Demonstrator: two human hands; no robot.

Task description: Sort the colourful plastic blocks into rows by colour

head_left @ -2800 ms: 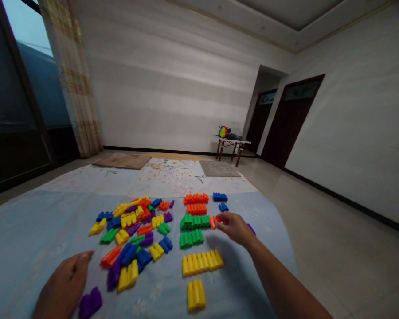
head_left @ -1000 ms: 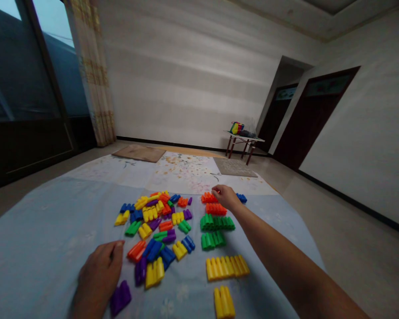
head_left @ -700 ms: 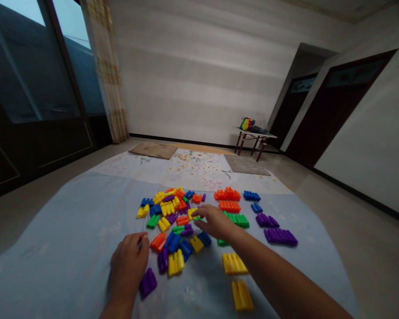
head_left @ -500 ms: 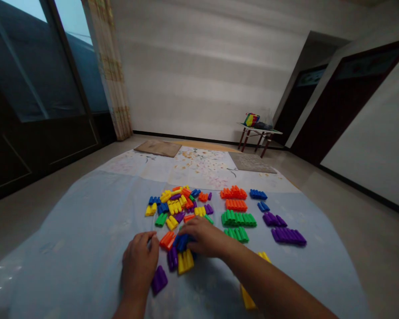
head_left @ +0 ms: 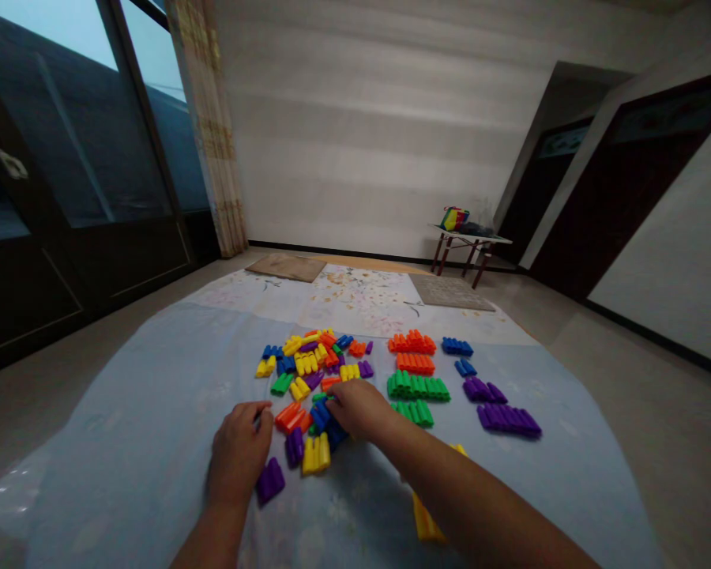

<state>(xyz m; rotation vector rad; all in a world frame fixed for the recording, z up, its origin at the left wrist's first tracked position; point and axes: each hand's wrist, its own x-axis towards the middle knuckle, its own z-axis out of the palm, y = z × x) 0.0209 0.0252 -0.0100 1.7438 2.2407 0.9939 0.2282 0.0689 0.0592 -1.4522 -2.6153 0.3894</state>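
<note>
The right hand (head_left: 359, 408) lies palm down on the near edge of a loose heap of coloured blocks (head_left: 314, 371), its fingers curled over a blue block (head_left: 321, 414) at the heap's 6 o'clock side. Whether the fingers have actually closed on that block cannot be told, since the hand covers most of it. The left hand (head_left: 238, 453) rests flat on the pale blue sheet (head_left: 124, 427) at about 8 o'clock from the heap, fingers loosely bent and holding nothing, fingertips just beside an orange block (head_left: 288, 416). A purple block (head_left: 270, 480) lies touching the left hand's near side, and a yellow block (head_left: 316, 454) sits between the two wrists.

At 3 o'clock from the heap the blocks lie sorted by colour: orange rows (head_left: 413, 352) farthest away, green rows (head_left: 418, 389) nearer, with blue pieces (head_left: 457, 346) and purple rows (head_left: 508, 419) further out toward 3 o'clock. A yellow row (head_left: 422, 518) shows partly under the right forearm.

The sheet covers the floor. At 12 o'clock, well apart, a small table (head_left: 469, 237) stands by the far wall.
</note>
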